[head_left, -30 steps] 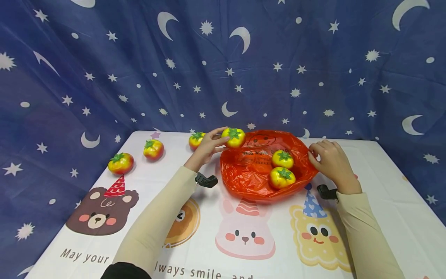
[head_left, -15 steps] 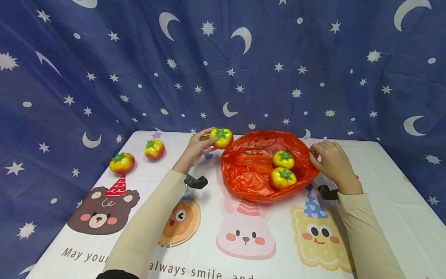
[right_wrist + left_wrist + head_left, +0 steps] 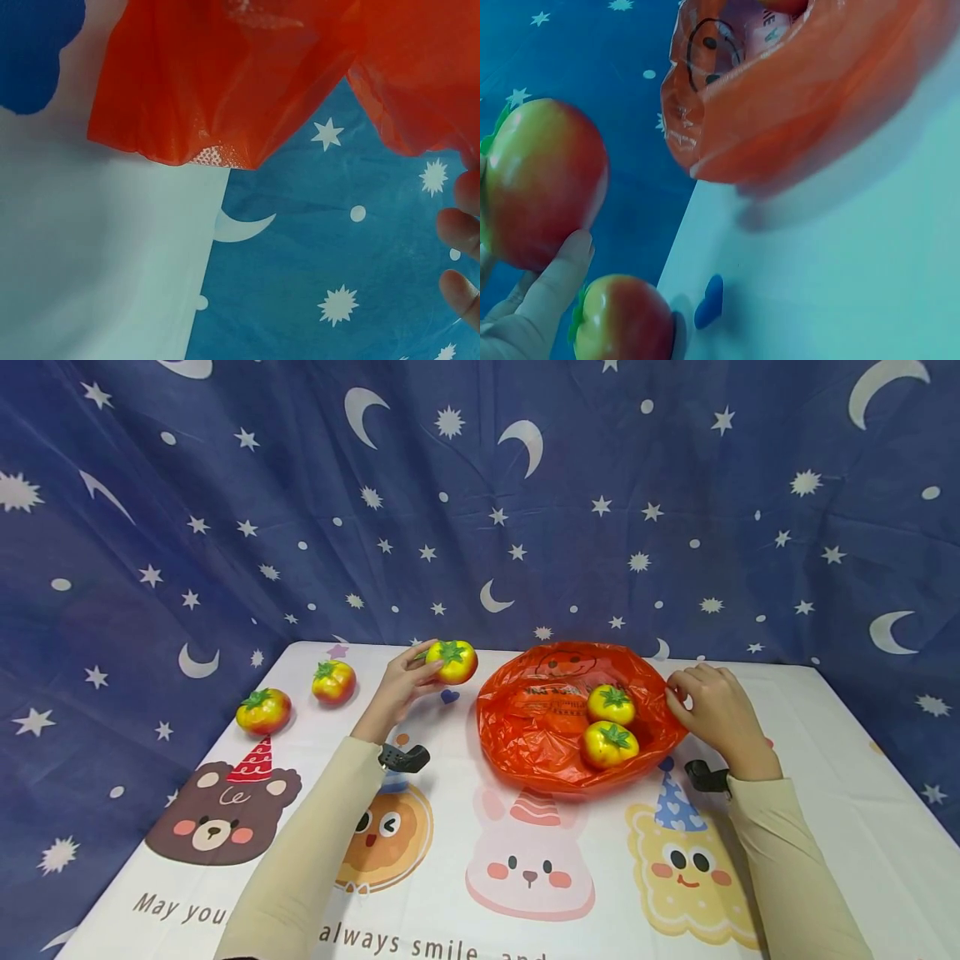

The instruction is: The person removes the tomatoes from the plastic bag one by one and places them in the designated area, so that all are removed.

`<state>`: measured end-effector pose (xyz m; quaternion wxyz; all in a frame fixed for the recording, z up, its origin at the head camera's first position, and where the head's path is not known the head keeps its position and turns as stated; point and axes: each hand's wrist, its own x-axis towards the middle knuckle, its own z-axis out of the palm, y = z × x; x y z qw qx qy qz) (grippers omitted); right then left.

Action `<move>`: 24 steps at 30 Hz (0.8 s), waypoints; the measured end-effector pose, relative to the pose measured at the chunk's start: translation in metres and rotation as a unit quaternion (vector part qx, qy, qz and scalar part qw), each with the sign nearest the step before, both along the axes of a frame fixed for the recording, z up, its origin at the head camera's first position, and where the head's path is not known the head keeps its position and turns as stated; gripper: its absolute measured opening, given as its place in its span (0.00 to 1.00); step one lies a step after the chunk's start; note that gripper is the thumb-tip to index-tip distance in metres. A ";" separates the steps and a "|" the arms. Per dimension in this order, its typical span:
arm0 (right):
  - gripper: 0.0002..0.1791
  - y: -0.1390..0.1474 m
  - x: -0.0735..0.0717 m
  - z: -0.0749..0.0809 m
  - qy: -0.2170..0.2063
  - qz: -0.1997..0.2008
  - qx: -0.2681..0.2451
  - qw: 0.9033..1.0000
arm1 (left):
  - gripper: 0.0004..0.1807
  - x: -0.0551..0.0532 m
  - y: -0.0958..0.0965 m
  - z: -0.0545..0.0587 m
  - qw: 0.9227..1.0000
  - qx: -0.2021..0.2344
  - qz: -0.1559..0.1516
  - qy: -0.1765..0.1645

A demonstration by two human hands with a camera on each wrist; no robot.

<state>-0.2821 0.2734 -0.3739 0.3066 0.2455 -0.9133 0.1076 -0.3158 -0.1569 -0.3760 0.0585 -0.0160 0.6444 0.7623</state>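
My left hand (image 3: 401,687) holds a yellow-red persimmon with a green leafy top (image 3: 456,662), raised above the table left of the red plastic bag (image 3: 525,739). In the left wrist view the held persimmon (image 3: 547,184) rests against my fingers. Just below it another persimmon (image 3: 626,319) sits on the table; in the head view the hand and held fruit mostly hide it. The bag lies with its mouth spread, and two persimmons, a rear one (image 3: 611,704) and a front one (image 3: 610,744), are inside. My right hand (image 3: 708,706) pinches the bag's right rim.
Two more persimmons, one (image 3: 264,711) near the table's left edge and one (image 3: 333,682) behind it, stand to the left. A white cloth (image 3: 435,902) with cartoon prints covers the table. A blue starry curtain (image 3: 420,485) hangs behind and at the sides.
My left hand has moved left with the persimmon, from the bag's left rim to over the persimmon on the table. My right hand stays on the bag's rim.
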 end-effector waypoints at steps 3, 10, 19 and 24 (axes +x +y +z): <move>0.05 0.000 0.000 -0.001 -0.001 -0.001 0.000 1.000 | 0.30 0.002 -0.005 -0.002 1.000 -0.005 0.009 -0.003; 0.05 0.000 -0.001 -0.001 -0.003 -0.002 0.000 1.000 | 0.30 0.006 -0.018 -0.006 0.999 -0.026 0.028 0.001; 0.05 -0.001 -0.001 -0.001 -0.004 -0.004 0.007 1.000 | 0.30 0.010 -0.033 -0.010 0.999 -0.016 0.047 -0.006; 0.05 -0.001 -0.001 0.000 -0.005 -0.004 0.007 1.000 | 0.31 0.011 -0.039 -0.012 0.997 -0.026 0.062 -0.023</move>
